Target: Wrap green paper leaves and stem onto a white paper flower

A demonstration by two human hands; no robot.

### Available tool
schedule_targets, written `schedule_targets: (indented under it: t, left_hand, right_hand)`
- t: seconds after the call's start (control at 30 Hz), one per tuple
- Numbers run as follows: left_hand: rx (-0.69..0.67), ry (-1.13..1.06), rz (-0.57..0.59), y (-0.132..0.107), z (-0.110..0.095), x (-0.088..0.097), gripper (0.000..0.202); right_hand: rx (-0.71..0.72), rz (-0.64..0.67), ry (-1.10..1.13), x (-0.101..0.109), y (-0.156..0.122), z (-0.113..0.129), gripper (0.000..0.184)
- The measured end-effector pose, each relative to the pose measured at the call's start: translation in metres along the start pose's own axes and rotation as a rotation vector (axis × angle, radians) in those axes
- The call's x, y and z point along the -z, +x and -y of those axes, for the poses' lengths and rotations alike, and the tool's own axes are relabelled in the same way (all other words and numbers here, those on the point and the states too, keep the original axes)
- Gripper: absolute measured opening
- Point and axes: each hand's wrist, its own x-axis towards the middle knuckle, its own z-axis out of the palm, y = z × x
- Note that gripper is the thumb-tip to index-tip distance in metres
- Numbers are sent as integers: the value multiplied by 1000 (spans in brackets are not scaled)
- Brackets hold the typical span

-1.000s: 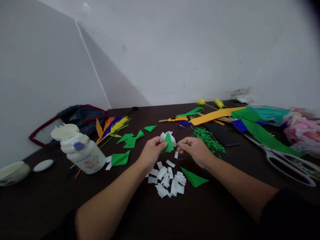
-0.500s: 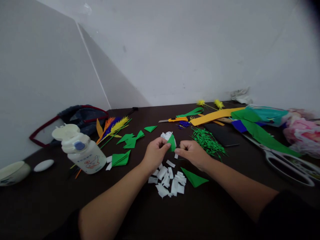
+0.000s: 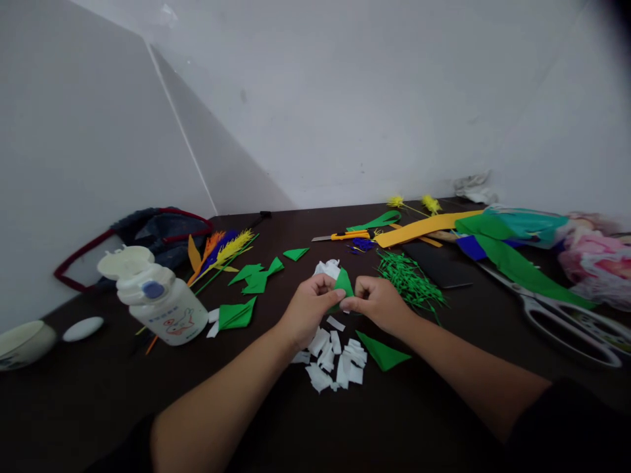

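Observation:
My left hand [image 3: 311, 305] pinches a small folded piece of green paper [image 3: 344, 282] between thumb and fingers. From the other side my right hand [image 3: 373, 299] is closed on the lower right edge of the same piece. White paper bits [image 3: 326, 268] show just behind my left fingers. Below the hands lies a pile of cut white paper strips [image 3: 340, 361]. A green paper triangle [image 3: 382, 351] rests to the right of that pile. More green paper pieces [image 3: 256, 279] and a folded green piece [image 3: 237, 313] lie to the left.
A white bottle [image 3: 170, 305] with its lid up stands left, beside a bowl [image 3: 24, 341]. A yellow box cutter [image 3: 350, 235] lies behind the hands with its blade out. Green shreds [image 3: 411, 279], scissors [image 3: 572, 322] and a yellow strip [image 3: 424, 228] are on the right.
My right hand has moved left to meet my left hand and now grips the green paper too. The green piece has turned slightly and sits a little further right.

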Motion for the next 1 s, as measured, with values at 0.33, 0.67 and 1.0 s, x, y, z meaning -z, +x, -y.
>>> schedule_targets:
  t: [0.33, 0.67, 1.0]
  left_hand:
    - [78, -208, 192, -1, 1, 1, 24]
    - [30, -292, 73, -3, -5, -2, 23]
    - [-10, -293, 57, -4, -3, -5, 20]
  right_hand:
    - [65, -8, 58, 0, -6, 5, 33]
    - [75, 39, 518, 3, -9, 8, 10]
    - [60, -69, 708, -6, -10, 7, 8]
